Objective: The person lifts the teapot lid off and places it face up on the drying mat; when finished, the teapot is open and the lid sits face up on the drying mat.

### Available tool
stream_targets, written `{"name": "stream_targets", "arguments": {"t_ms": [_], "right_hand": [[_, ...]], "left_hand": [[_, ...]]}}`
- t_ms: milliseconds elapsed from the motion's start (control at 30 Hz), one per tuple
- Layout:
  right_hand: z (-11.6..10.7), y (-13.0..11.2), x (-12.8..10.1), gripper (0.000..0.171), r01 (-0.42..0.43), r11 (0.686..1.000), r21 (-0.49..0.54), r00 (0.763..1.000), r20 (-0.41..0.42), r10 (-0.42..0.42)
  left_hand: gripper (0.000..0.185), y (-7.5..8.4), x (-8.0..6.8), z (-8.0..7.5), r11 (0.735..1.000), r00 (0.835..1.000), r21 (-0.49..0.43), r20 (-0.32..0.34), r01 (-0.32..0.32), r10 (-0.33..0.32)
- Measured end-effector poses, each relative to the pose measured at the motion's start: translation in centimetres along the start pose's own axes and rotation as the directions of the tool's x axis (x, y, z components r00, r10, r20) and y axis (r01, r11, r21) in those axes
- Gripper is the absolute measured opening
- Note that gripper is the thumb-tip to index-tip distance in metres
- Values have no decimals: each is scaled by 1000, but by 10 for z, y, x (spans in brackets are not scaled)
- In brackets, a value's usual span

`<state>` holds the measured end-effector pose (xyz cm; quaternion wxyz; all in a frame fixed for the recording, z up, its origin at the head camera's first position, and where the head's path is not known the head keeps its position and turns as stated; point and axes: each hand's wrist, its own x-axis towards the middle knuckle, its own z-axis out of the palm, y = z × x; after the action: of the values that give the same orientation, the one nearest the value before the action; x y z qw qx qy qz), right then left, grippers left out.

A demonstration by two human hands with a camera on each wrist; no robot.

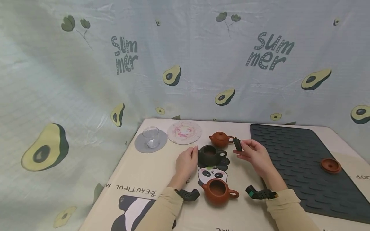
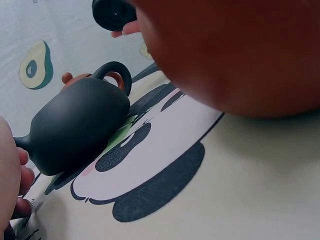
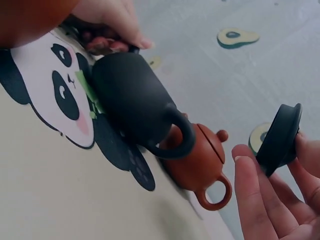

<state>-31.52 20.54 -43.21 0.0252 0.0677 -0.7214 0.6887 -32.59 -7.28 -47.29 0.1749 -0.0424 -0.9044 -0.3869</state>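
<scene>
An open, lidless brown clay teapot [image 1: 218,191] sits nearest on the worktop [image 1: 144,179], a brown blur in the left wrist view. Beyond it, the left hand [image 1: 186,162] rests relaxed fingers against the open black teapot [image 1: 210,155] on the panda print. The right hand [image 1: 254,154] pinches the black lid [image 3: 280,137]; only the right wrist view shows its edge clearly, beside the lidded brown teapot [image 3: 197,162].

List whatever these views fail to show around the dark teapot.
- Dark teapot spout: head view, hidden behind the left hand.
- Dark lid knob: faces away in every view.
- Open brown teapot: left wrist view, blurred, cut off by the frame.
</scene>
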Motion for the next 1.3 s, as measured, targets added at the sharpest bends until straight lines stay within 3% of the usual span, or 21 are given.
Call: {"name": "stream_targets", "arguments": {"t_ms": [200,467,800,933,1167,1300], "right_hand": [[-7,4,1,38,-7,997,78,1000,-28,9],[-19,6,4,60,-30,987,160,1000,7,30],[-27,5,5,54,-110,943,315,993,75,91],[-32,4,3,52,-139,904,405,989,109,103],[-39,6,2,34,-164,785,597,986,133,105],[-43,7,0,30,-162,745,647,986,132,99]], "left_hand": [[38,-2,-2,-1,1000,1000,-4,15,18,-18],[38,-3,-3,-3,999,999,-16,20,48,-48],[38,-2,-1,-2,999,998,-16,28,51,-51],[38,0,0,-2,998,998,-20,32,57,-57],[38,2,2,1,998,998,-15,29,55,-55],[37,2,2,1,998,998,-17,27,54,-54]]}}
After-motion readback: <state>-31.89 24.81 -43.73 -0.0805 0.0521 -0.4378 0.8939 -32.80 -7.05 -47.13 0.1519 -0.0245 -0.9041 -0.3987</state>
